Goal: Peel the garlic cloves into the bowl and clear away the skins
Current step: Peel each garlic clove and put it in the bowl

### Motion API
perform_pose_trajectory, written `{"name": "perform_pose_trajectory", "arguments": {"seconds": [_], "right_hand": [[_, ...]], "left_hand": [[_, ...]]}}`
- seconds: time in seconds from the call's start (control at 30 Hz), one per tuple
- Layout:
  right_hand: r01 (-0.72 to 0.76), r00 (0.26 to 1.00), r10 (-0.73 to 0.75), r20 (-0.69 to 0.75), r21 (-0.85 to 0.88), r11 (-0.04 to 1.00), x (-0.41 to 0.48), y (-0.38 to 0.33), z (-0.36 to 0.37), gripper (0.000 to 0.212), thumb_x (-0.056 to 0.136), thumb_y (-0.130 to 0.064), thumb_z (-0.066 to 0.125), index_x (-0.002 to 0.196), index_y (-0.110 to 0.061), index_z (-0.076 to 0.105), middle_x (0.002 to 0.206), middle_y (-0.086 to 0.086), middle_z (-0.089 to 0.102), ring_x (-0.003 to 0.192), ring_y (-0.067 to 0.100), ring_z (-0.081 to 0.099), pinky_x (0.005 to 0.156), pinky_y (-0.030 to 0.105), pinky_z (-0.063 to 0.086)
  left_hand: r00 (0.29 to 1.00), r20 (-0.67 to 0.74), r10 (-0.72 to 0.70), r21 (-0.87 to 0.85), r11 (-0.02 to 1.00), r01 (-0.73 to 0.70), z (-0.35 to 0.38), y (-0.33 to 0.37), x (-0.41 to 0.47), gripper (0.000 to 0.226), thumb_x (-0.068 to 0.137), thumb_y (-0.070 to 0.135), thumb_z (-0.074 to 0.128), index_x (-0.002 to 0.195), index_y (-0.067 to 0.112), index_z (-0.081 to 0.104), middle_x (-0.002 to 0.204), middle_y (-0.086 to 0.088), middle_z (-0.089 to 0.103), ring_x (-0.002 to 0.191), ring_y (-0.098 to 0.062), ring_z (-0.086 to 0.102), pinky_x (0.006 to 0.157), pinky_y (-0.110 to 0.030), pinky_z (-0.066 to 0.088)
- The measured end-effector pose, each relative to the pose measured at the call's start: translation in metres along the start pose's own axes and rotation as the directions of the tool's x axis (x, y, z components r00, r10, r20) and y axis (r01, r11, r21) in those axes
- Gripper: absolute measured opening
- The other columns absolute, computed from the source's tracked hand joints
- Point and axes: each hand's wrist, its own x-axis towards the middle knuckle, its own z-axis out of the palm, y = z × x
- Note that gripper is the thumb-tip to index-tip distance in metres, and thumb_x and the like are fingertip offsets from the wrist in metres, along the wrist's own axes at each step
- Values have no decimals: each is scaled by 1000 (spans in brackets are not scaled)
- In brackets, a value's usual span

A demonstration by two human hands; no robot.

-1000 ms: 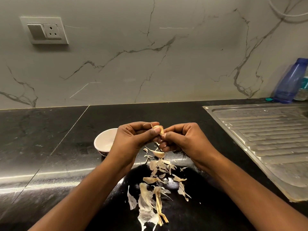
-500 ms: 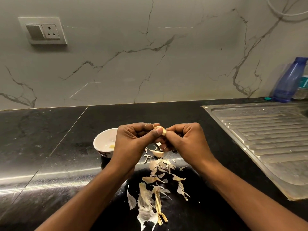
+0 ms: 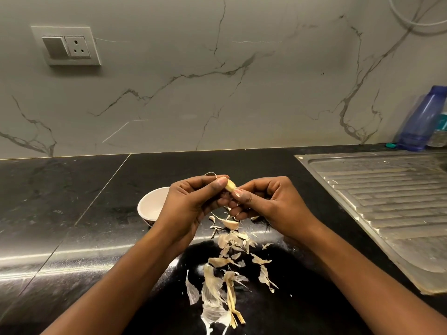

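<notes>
mid-frame, left hand (image 3: 191, 206) and right hand (image 3: 278, 206) pinched a pale yellow garlic clove (image 3: 230, 185), the left hiding part of a small white bowl (image 3: 148, 201), papery beige skins (image 3: 219, 261) below.

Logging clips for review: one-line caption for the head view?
Left hand and right hand pinch a clove above skins on the counter, bowl at left.

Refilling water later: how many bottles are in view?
2: a blue bottle at the far right, and a clear bottle just right of it, cut by the frame edge; others may lie beyond.
</notes>
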Motion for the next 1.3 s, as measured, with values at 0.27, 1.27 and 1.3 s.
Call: {"name": "perform_pose_trajectory", "arguments": {"seconds": [0.27, 1.27, 1.3], "right_hand": [[24, 999, -24, -33, 7, 1000, 1, -2, -4, 12, 95, -10, 74, 98, 1, 80, 85, 19, 79, 70, 28, 76, 66, 32, 64], [153, 988, -144, 53, -255, 955, 0, -1, -14, 16, 90, -17, 83, 102, -7, 81, 88, 6, 81, 79, 25, 80, 73, 41, 68], [181, 983, -179, 35, -278, 943, 0, 0, -14, 16, 89, -17, 84, 102, -8, 82, 88, 4, 81, 79, 25, 80, 73, 44, 68]], "left_hand": [[995, 29, -97, -66, 993, 98, 1, 3, -1, 20, 87, 13, 68, 97, 4, 83, 100, -20, 77, 83, -20, 75, 73, -24, 64], [999, 6, -49, 141, 989, 48, 1, -2, -2, 26, 79, 21, 75, 100, 7, 82, 96, -17, 78, 78, -18, 73, 70, -23, 62], [999, 5, -45, 152, 987, 44, 1, -3, -2, 24, 79, 21, 76, 98, 7, 82, 95, -17, 78, 77, -18, 73, 69, -23, 62]]}}
